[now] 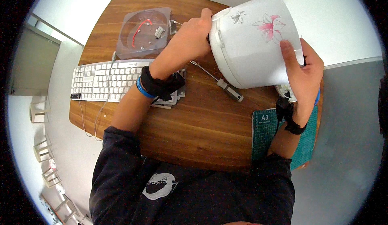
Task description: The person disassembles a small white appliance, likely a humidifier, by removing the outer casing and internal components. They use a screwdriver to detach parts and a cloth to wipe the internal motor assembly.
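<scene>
Both hands hold a white, drum-shaped appliance housing (252, 53) printed with pink and grey flowers. It is tipped on its side above the far right of the table. My left hand (190, 35) is closed on its rim at the left, with the fingertips hidden behind it. My right hand (303, 69) grips the opposite end, its thumb pressed on the printed wall near a dark part. Below the housing, a screwdriver (229, 90) with a grey and black handle lies on the wood. A white part (285, 91) shows partly beneath my right hand.
The wooden table (198, 132) bears a white keyboard (121, 77) with a thin cable at the left. Behind it sits a clear plastic tray (125, 49) with a red wire (136, 33) and small parts. A green cutting mat (262, 138) lies at the right edge.
</scene>
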A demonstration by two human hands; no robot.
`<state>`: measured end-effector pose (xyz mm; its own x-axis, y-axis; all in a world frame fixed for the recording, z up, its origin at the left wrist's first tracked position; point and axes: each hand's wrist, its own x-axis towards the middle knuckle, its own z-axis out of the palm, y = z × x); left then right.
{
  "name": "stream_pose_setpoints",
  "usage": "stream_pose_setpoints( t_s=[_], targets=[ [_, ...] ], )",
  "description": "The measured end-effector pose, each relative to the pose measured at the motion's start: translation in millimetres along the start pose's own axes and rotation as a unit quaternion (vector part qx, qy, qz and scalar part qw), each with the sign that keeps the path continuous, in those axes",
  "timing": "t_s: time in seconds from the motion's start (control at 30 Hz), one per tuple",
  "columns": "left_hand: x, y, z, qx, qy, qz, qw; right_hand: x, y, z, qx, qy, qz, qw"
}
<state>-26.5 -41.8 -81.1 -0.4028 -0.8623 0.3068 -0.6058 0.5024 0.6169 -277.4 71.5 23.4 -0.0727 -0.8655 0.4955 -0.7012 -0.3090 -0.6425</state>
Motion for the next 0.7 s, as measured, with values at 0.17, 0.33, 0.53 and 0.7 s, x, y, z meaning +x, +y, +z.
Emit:
stream_pose_setpoints(
  t_s=[0.17,0.33,0.53,0.7],
  targets=[
    [2,-6,-2,-0.013,-0.003,-0.012,1.0,-1,-8,-2,-0.042,0.017,0.031,0.998],
    [1,-19,-12,-0.021,-0.032,-0.036,0.999,5,12,-16,-0.037,0.138,0.052,0.988],
    [2,-20,-1,0.004,-0.055,-0.08,0.995,7,15,-21,-0.013,0.189,0.032,0.981],
    [-9,-18,-17,0.002,-0.106,-0.004,0.994,10,28,-31,0.004,0.237,0.023,0.971]
  ],
)
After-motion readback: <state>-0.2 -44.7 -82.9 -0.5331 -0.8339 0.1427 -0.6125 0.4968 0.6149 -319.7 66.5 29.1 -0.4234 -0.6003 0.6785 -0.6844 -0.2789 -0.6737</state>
